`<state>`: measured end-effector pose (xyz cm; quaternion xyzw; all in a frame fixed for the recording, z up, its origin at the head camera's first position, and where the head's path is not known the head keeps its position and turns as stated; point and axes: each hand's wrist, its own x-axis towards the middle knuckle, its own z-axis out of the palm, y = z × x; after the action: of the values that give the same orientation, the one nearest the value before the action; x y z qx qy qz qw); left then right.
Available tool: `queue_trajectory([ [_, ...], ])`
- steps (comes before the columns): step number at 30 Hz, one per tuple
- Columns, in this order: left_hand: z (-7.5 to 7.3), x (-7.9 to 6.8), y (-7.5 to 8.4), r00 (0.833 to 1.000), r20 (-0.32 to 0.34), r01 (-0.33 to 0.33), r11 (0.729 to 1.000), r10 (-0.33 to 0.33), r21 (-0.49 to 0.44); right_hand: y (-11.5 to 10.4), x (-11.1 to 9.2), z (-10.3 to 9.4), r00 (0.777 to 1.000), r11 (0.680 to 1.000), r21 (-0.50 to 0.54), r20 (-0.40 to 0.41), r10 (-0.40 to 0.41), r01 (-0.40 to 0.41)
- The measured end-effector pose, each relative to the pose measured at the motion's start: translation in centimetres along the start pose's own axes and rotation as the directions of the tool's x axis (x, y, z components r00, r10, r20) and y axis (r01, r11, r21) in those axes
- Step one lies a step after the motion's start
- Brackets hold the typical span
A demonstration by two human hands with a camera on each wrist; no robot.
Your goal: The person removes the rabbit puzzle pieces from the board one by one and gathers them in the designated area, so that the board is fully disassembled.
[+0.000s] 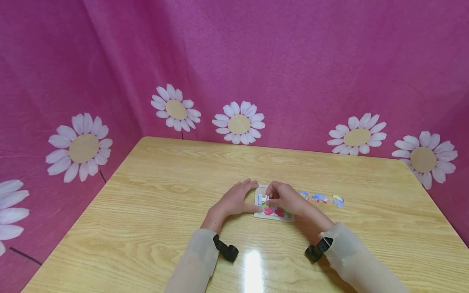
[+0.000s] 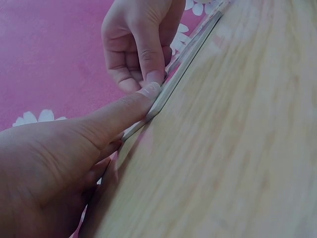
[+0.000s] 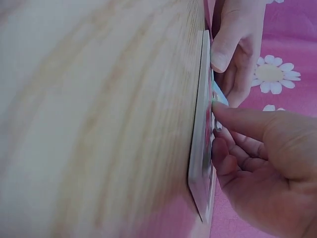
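A small framed jigsaw puzzle [image 1: 272, 217] lies flat on the table, its picture showing red, green and light blue. My left hand [image 1: 234, 200] rests along its left side, thumb laid on the lower left of the frame and fingers stretched to the upper left corner. Over the board, my right hand [image 1: 287, 198] pinches a light blue puzzle piece [image 3: 220, 94] between thumb and fingers. That piece stands tilted against the picture surface in the right wrist view. The right hand hides part of the board in the head view.
Right of the board lie several loose puzzle pieces, among them a blue and red one [image 1: 320, 198] and a blue and yellow one [image 1: 338, 200]. The wooden table [image 1: 165, 183] meets a pink flowered cloth [image 1: 293, 81] behind and at the sides.
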<state>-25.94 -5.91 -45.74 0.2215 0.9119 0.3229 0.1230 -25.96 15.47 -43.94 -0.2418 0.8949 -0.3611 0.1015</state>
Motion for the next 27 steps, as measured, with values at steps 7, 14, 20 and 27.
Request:
queue_trajectory([
  [7,0.07,0.06,-0.1,1.0,0.0,-0.003,1.0,0.003,0.0,-0.13,-0.14,0.23,0.998,0.999,-0.046,-0.05,-0.031,0.029],
  [14,0.06,0.13,-0.06,1.0,0.0,-0.003,1.0,0.003,0.003,-0.46,-0.24,0.31,0.996,0.998,-0.05,-0.081,-0.03,0.026],
  [20,0.07,0.22,-0.08,1.0,0.002,-0.002,1.0,0.002,0.003,-0.66,-0.37,0.26,0.994,0.999,-0.035,-0.105,-0.026,0.023],
  [27,0.03,0.09,-0.08,1.0,0.004,-0.002,1.0,0.002,0.0,-0.37,-0.95,0.08,0.99,1.0,0.015,-0.137,-0.022,0.025],
])
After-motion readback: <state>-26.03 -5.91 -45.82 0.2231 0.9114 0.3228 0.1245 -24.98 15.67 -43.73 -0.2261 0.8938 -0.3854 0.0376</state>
